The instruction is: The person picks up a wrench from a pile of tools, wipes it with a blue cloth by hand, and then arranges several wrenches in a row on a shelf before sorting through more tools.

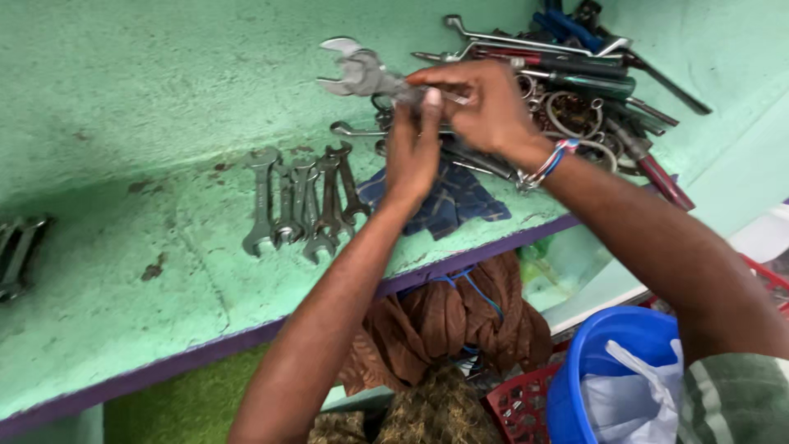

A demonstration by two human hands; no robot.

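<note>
Both hands, left hand (413, 152) and right hand (486, 107), fingers closed around one wrench (366, 76) (open-ended), above a far green shelf (123, 123), a row of wrenches (302, 201) lying left.

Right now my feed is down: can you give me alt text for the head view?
Both hands grip a double open-ended spanner above a green shelf, the right hand on its shank and the left hand just below. A row of spanners lies to the left, a dark checked cloth under the hands, and a heap of tools at the back right.
</note>
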